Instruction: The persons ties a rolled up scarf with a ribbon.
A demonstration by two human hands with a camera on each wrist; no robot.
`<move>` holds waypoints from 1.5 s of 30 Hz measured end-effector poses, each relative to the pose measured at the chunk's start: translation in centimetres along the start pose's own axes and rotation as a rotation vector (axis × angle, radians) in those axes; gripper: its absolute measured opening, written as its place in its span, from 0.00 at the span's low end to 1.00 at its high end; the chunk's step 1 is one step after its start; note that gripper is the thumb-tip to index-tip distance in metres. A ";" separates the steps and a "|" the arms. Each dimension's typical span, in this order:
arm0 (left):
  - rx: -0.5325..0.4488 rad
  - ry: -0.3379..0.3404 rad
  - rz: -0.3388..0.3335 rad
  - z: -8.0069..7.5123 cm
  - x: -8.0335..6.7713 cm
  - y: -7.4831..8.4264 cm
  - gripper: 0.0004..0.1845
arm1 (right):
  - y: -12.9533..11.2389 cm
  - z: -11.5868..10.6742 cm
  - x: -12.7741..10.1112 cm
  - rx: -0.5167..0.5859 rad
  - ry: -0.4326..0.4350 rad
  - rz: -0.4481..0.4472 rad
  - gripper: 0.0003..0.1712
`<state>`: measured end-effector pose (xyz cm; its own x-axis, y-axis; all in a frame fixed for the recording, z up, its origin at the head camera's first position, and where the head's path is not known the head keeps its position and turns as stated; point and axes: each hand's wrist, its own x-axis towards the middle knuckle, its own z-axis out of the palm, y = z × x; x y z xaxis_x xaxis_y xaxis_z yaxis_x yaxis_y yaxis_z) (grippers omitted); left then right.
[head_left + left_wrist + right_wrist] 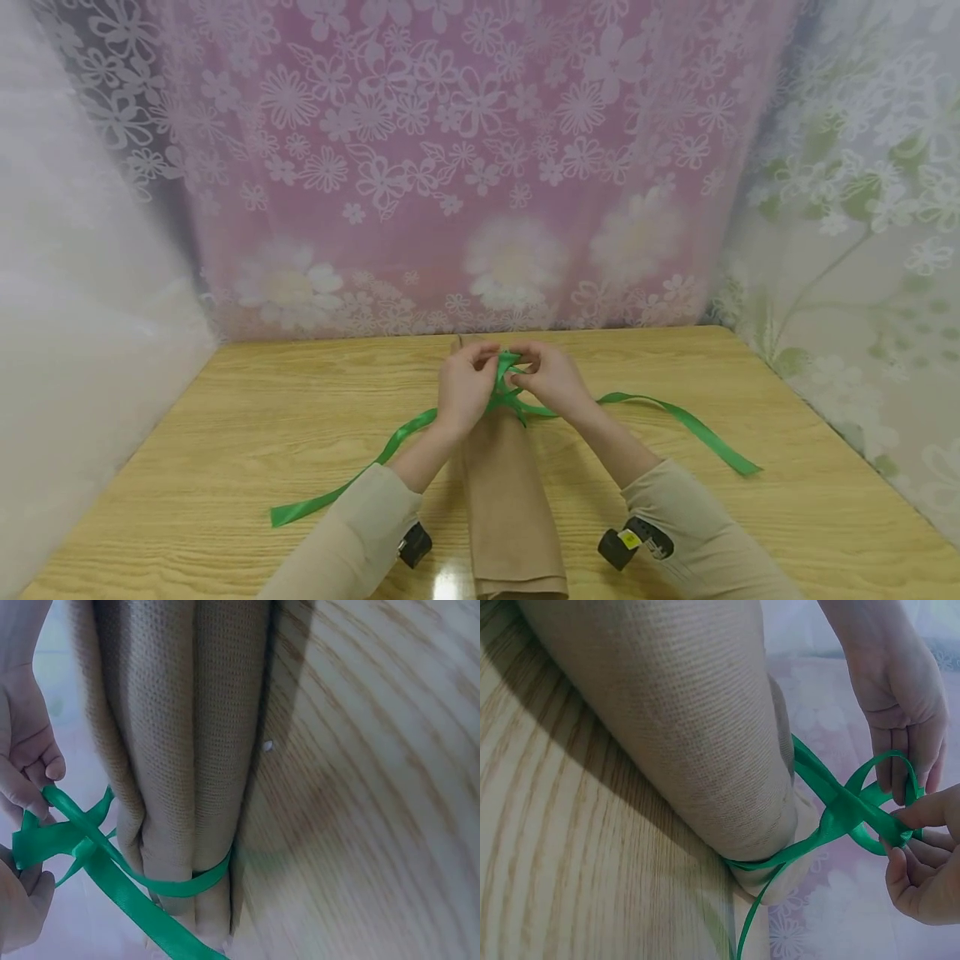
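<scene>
A long bundle of folded brown woven cloth [513, 508] lies lengthwise on the table. A green ribbon [507, 396] goes round it near the far end, crossed and looped on top. My left hand [467, 390] pinches part of a ribbon loop above the crossing. Close beside it, my right hand [553, 379] pinches ribbon between thumb and fingers. In the right wrist view, the right hand [930, 862] holds the loop near the fingertips of the left hand [904, 697]. The left wrist view shows the ribbon band [191, 886] gathering the cloth; the left hand [22, 904] is partly cut off.
One ribbon tail [322, 502] trails to the left across the wooden table [225, 433], the other tail [705, 433] to the right. A pink flowered curtain [450, 167] hangs behind the table's far edge. Pale sheets [90, 250] stand along both sides.
</scene>
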<state>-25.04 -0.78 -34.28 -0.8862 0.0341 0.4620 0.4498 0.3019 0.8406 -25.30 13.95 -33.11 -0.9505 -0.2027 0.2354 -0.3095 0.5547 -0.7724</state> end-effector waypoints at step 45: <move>0.226 -0.056 0.266 -0.7 0.1 -0.6 0.08 | 1.4 0.3 0.4 0.014 -0.122 -0.095 0.14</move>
<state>-25.26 -1.62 -34.53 -0.7487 0.1903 0.6351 0.6356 0.4782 0.6061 -26.12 14.43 -34.29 -0.9065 -0.3505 0.2354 -0.3969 0.5175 -0.7580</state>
